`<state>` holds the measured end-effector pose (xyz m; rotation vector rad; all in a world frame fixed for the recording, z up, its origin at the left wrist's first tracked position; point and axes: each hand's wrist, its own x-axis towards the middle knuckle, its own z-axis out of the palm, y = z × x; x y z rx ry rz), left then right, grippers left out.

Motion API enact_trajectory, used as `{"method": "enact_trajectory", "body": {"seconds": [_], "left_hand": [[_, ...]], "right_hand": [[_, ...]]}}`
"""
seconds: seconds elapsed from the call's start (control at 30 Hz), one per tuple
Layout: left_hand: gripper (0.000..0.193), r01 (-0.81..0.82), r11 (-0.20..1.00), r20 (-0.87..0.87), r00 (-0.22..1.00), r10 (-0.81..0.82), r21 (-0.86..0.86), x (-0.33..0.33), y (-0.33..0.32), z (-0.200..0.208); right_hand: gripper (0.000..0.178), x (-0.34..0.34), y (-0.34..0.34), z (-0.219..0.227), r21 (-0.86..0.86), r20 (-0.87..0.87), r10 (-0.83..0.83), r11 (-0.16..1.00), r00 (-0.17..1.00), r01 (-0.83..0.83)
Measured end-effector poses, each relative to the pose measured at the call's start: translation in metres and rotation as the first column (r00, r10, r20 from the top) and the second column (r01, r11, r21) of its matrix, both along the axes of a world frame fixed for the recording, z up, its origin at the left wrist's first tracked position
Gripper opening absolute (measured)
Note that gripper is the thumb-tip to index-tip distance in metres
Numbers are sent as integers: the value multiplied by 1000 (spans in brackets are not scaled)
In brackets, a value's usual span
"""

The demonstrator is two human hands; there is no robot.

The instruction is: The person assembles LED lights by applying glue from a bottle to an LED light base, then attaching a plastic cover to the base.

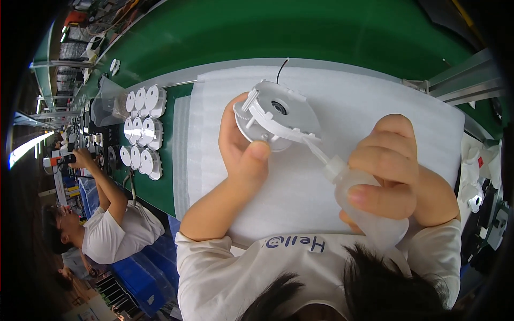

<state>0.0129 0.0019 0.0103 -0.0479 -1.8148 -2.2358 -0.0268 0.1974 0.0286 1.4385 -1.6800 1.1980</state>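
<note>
My left hand [243,147] grips a white round plastic housing [292,109] by its left side, thumb on the near face and fingers behind. The housing is tilted; it has a dark-ringed hole in its middle, a small white gear at its left edge, and a dark wire rising behind it. In my right hand [388,166] is a translucent squeeze bottle [375,216], fingers wrapped round its body. Its narrow nozzle tip points up and left at the housing's lower right rim, where it seems to touch; exact contact is hard to tell.
White foam sheeting [342,91] covers the work surface on a green bench [300,27]. Stacks of white round housings [142,131] stand in rows at the left. Beyond them a co-worker [115,230] handles a tool. A metal frame [466,77] and dark parts [490,227] are at the right.
</note>
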Motion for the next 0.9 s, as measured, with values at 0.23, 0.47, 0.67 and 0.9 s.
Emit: {"method": "enact_trajectory", "body": {"seconds": [0.23,0.47,0.67,0.9], "left_hand": [[86,-39,998,50,998,36,53,-2,1,-1],[83,-80,994,42,996,77,78,-5,-1,-1],[45,-277,911,-111,961,255,-305,-62,-35,13],[61,7,-206,-72,924,376,-979,-163,-40,17]], "right_hand": [[36,-1,-3,-5,-33,-30,-7,999,1000,6],[26,-8,-4,-1,-119,20,20,993,1000,-18],[28,-18,-9,-11,-394,748,311,919,586,16],[32,-54,-19,-40,-607,761,615,787,-205,110]]}}
